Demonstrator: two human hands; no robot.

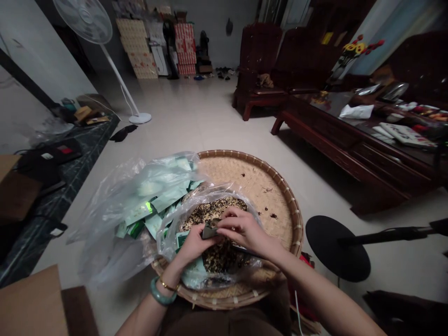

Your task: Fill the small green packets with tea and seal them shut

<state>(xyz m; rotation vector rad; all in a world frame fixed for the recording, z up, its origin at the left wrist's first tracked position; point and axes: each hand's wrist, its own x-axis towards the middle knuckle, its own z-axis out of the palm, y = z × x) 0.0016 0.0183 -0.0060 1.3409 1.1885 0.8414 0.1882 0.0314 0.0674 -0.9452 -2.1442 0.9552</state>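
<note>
My left hand [192, 246] is closed around a small green packet [209, 232], holding it above a clear plastic bag [168, 233]. At the packet's upper end, the curled fingers of my right hand [243, 228] come together; whatever they hold is hidden. Inside the bag lies a loose dried mix [203, 212] of dark and pale yellow bits. A green packet [181, 239] shows at the bag's left side, near my left wrist. The bag rests on a round woven bamboo tray [280, 210] in front of me.
Left of the tray, another clear bag [101, 233] holds several pale green packets [171, 198]. A black round stand base [336, 249] is at right. Beyond are a dark wooden table [329, 144], a white standing fan [140, 118] and, near left, a cardboard box [35, 303].
</note>
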